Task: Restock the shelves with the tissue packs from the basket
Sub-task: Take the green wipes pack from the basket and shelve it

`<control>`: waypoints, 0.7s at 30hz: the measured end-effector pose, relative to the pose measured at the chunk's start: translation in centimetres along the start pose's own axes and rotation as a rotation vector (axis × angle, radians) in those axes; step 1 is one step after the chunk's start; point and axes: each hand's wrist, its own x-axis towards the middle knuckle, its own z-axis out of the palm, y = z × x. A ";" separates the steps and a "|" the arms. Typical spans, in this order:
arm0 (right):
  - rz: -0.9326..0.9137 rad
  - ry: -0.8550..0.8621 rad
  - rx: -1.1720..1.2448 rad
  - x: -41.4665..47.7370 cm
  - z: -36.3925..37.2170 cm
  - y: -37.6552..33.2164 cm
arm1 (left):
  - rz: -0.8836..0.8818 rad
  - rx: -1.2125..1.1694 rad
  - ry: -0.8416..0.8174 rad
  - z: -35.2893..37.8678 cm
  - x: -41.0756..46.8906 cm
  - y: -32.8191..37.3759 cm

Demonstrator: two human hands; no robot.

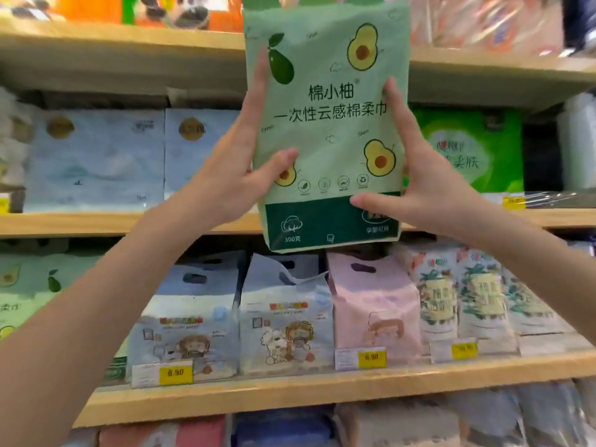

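Up at twelve o'clock, in front of the wooden shelves (pixel 290 395), a green avocado tissue pack (pixel 325 124) is held upright between both hands. The left hand (pixel 238 169) grips its nine o'clock edge, index finger stretched up along the side and thumb pressed on the front. The right hand (pixel 432 195) grips the three o'clock edge likewise (thumb laid across the dark green band). At the pack's six o'clock a pink pack (pixel 371 304) stands on the lower shelf, with blue packs (pixel 283 317) at the pink one's nine o'clock and yellow price tags (pixel 175 372) along the shelf edge.
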 end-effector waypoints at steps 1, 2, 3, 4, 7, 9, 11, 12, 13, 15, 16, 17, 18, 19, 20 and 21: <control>-0.018 0.015 -0.008 0.9 -0.3 1.0 | -0.007 0.017 0.004 0.3 1.1 -0.3; -0.034 0.030 -0.018 1.8 -0.6 2.0 | -0.015 0.037 0.006 0.6 2.0 -0.6; -0.047 0.045 -0.030 2.6 -0.7 2.9 | -0.024 0.059 0.003 0.8 2.9 -0.9; -0.058 0.055 -0.039 3.5 -0.7 3.8 | -0.030 0.082 -0.007 1.0 3.7 -1.1; -0.077 0.071 -0.042 5.5 -0.3 6.2 | -0.051 0.146 -0.034 1.8 5.5 -2.1; -0.084 0.108 -0.063 6.7 0.1 7.6 | -0.056 0.164 -0.027 2.2 6.6 -3.0; -0.093 0.147 -0.084 7.8 0.4 8.7 | -0.045 0.196 -0.007 2.7 7.6 -3.9; -0.096 0.161 -0.090 8.2 0.4 9.2 | -0.032 0.220 0.012 3.0 8.0 -4.4; -0.098 0.171 -0.095 8.7 0.5 9.6 | -0.016 0.241 0.031 3.2 8.5 -5.0; -0.096 0.183 -0.115 9.4 0.5 10.4 | 0.011 0.261 0.065 3.9 9.4 -6.0; -0.095 0.190 -0.127 9.7 0.6 10.8 | 0.024 0.263 0.083 4.3 9.8 -6.6; -0.091 0.195 -0.138 10.0 0.7 11.3 | 0.033 0.266 0.101 4.8 10.1 -7.1; -0.086 0.194 -0.148 10.2 0.8 11.7 | 0.037 0.272 0.116 5.3 10.4 -7.6; -0.078 0.187 -0.158 10.2 1.0 12.1 | 0.033 0.281 0.124 5.8 10.7 -8.1; -0.065 0.178 -0.166 10.3 1.2 12.6 | 0.025 0.285 0.123 6.4 10.9 -8.6; -0.049 0.169 -0.173 10.2 1.5 13.1 | 0.017 0.284 0.112 7.0 11.0 -9.2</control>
